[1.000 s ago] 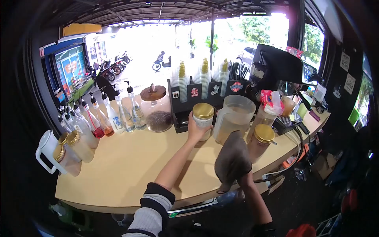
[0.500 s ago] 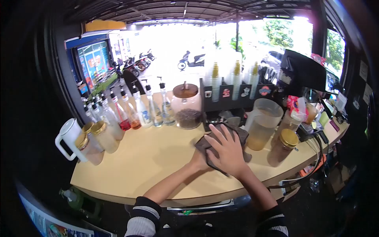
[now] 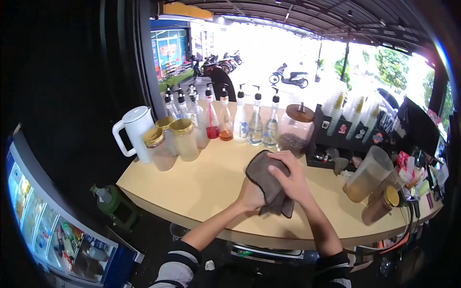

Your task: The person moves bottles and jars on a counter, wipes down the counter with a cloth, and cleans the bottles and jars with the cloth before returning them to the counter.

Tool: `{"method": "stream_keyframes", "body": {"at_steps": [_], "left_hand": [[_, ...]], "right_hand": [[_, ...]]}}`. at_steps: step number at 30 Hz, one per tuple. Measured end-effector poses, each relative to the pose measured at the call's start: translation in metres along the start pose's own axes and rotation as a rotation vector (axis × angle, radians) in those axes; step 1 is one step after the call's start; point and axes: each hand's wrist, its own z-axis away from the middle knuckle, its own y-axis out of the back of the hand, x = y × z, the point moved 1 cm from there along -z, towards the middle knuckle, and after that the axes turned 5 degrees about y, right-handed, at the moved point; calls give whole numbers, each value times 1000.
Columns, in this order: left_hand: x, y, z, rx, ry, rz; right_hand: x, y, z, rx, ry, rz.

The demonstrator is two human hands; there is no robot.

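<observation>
A dark grey-brown cloth (image 3: 269, 175) with a black edge is bunched between my two hands above the tan counter. My right hand (image 3: 294, 178) grips its right side, with the thumb across the top and the fingers over the far edge. From the left and below, my left hand (image 3: 250, 196) holds the same cloth, which covers its fingers. A loose fold dangles towards me. Beyond the hands stands a glass jar (image 3: 294, 134) with a wooden lid and dark contents.
Several pump bottles (image 3: 241, 122) line the counter's (image 3: 211, 187) back. A white pitcher (image 3: 137, 134) and gold-lidded jars (image 3: 185, 141) stand left. At right are a cloudy plastic pitcher (image 3: 370, 175), a brown jar (image 3: 379, 206) and a black cup rack (image 3: 331, 144). A lit fridge (image 3: 67, 230) is lower left.
My view has turned left, bringing the fridge into sight. My right hand has gone from lying spread on the cloth to gripping its side, and more of the cloth shows.
</observation>
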Motion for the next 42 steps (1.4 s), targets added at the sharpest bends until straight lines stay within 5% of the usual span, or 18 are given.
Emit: {"method": "stream_keyframes", "body": {"at_steps": [3,9,12,14,16,18,19,22,25,27,28,30,31,34,36,38,42], "left_hand": [[-8,12,1,37,95,166],[7,42,0,73,167,448],[5,47,4,170,66,361],[-2,52,7,209,72,300],[-5,58,5,245,-145,117],[-11,70,6,241,-127,119],[-19,75,9,282,-115,104],[-30,101,17,348,-81,34],[-29,131,24,312,-27,-91],[-37,152,25,396,47,5],[-43,163,24,476,112,110],[-56,192,23,554,108,-99],[-61,203,25,624,93,-308],[-77,219,28,692,217,-377],[-84,223,29,699,247,-412],[-83,224,28,716,236,-411],[-88,227,30,744,172,-418]], "right_hand": [[17,-22,-2,121,-20,-677],[36,-118,55,416,-16,-750],[27,-132,50,367,-505,-1392],[31,-149,46,271,-438,-1459],[32,-169,49,182,-372,-1521],[29,-184,52,205,-228,-1312],[17,-167,43,119,63,-699],[-10,-159,20,-150,38,-575],[-43,-142,15,-186,-155,-1047],[-43,-117,8,-252,358,160],[-43,-120,7,-255,356,153],[-36,-126,10,-131,-297,-1233],[-32,-129,12,118,-694,-1890],[9,-154,10,-128,-534,-2040],[10,-153,10,-168,-659,-1966],[-1,-153,7,-39,-676,-1593],[-19,-136,3,-95,-716,-1351]]}}
